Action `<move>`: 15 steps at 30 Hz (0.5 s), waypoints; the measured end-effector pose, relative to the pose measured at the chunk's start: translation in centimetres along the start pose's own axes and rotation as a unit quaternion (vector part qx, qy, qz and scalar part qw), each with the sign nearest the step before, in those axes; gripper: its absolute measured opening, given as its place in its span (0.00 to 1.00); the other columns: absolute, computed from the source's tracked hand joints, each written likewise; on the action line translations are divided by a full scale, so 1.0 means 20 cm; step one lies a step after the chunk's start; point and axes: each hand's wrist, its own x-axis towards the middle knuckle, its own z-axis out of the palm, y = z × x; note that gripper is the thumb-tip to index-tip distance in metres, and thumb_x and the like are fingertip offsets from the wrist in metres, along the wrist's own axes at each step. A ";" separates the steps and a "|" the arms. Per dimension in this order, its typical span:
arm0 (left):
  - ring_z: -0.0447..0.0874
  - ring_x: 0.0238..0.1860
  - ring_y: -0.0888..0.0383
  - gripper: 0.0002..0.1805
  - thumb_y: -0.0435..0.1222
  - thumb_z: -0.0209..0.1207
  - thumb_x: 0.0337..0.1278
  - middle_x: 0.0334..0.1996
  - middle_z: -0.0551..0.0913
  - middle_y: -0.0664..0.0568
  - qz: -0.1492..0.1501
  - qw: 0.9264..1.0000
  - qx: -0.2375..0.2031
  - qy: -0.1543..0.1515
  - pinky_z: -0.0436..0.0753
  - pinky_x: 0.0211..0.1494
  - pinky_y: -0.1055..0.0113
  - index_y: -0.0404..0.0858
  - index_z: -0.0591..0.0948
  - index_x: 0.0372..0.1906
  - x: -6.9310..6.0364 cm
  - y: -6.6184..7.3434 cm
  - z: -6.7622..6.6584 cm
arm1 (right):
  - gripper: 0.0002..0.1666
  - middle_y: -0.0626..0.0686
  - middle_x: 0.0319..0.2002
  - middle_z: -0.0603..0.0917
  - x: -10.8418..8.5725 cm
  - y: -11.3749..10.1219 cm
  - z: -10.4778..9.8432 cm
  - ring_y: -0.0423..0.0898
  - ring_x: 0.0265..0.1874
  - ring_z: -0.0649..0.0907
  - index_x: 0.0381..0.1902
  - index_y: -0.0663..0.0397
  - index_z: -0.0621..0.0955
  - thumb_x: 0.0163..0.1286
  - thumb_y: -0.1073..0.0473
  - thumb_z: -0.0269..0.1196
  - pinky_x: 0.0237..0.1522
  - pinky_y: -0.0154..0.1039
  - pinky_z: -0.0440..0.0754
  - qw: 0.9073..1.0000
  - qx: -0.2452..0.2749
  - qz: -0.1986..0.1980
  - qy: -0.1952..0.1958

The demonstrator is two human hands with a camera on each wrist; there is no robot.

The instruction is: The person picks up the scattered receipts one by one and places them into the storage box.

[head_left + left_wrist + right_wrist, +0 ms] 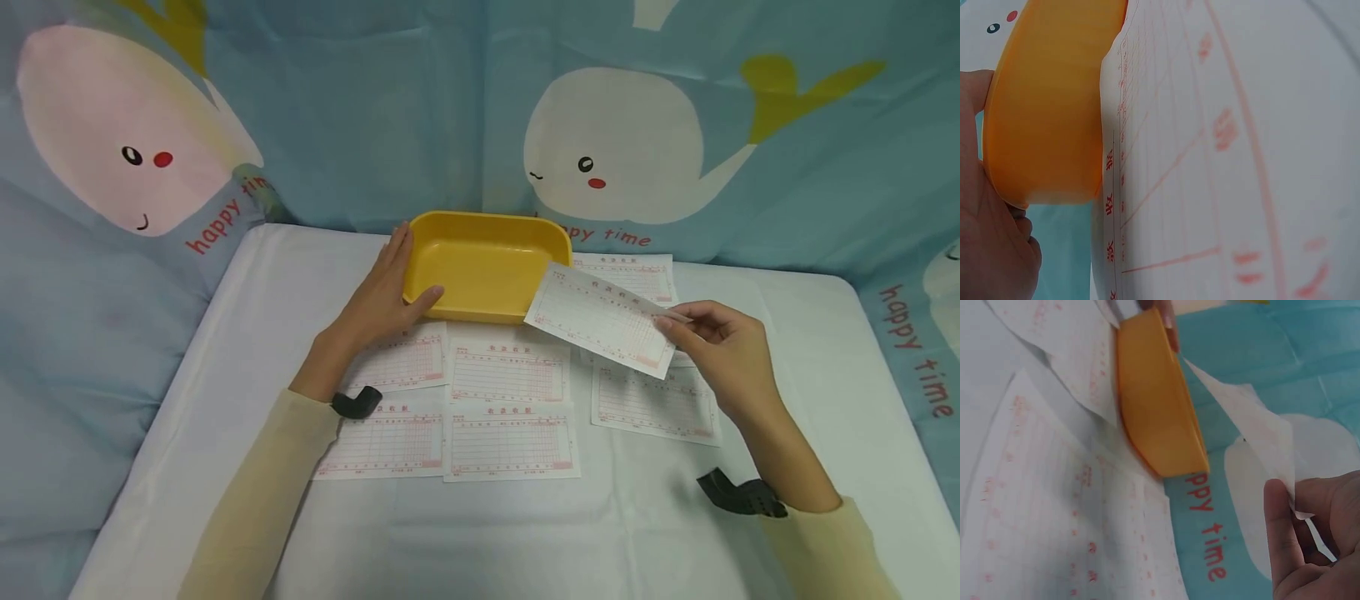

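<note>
My left hand (382, 292) holds the left end of a yellow plastic tray (480, 315), thumb at the front rim and fingers along its outer side. In the left wrist view, fingers (1019, 228) curl beneath the tray's edge. Between thumb and fingers, my right hand (723, 350) pinches the right end of a white receipt slip (603, 317) printed in red. This slip is raised and tilted, its left end in front of the tray's right corner. In the right wrist view the slip (1260, 434) bends as it hangs from the pinch.
More receipt slips lie on the white-covered table (510, 533): several front left, such as one slip (512, 442), and others at right, including another slip (652, 404). Behind the tray rises a blue whale-print cloth (420, 108). Black straps (738, 493) sit at both wrists.
</note>
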 end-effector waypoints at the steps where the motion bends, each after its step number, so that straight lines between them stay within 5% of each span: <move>1: 0.31 0.90 0.48 0.59 0.70 0.49 0.71 0.88 0.28 0.56 -0.001 1.000 -0.001 0.000 0.43 0.91 0.46 0.46 0.31 0.87 0.00 0.00 0.00 | 0.14 0.35 0.36 0.87 0.02 -0.01 0.01 0.35 0.32 0.85 0.48 0.61 0.87 0.70 0.57 0.73 0.35 0.25 0.86 1.000 0.000 -0.004 -0.003; 15: 0.46 0.88 0.43 0.58 0.63 0.55 0.68 0.89 0.38 0.47 0.002 0.999 0.026 0.017 0.58 0.87 0.42 0.40 0.40 0.88 0.03 0.03 -0.02 | 0.21 0.39 0.41 0.83 0.32 -0.17 0.21 0.36 0.37 0.84 0.54 0.59 0.87 0.71 0.52 0.73 0.40 0.24 0.86 0.997 -0.016 -0.036 -0.072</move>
